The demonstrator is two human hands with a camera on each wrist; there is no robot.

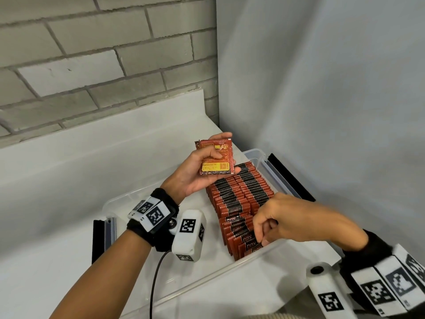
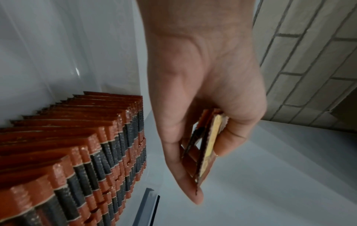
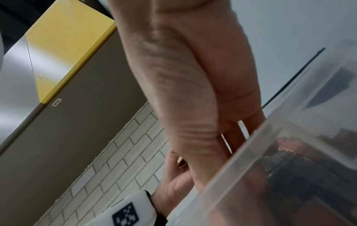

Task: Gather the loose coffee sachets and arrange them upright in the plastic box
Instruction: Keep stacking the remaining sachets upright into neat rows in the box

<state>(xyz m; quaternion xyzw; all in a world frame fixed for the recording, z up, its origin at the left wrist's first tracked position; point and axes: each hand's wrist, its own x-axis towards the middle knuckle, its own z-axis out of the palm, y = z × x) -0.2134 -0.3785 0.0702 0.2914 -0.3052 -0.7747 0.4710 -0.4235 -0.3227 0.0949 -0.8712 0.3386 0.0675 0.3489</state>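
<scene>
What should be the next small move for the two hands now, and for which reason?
Probably the right hand should part the near end of the red-and-black upright sachet rows in the clear plastic box, and the left hand should lower its small stack of red sachets there. The right fingers already curl among the leaning near sachets, while the left holds its stack above the box.

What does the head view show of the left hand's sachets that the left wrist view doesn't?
Only the head view shows the printed face with its yellow label on the held sachets, and the right hand at the near rows in the plastic box. Only the left wrist view shows the held sachets edge-on, several fanned apart. Both show the left hand gripping them, and the upright rows.
</scene>
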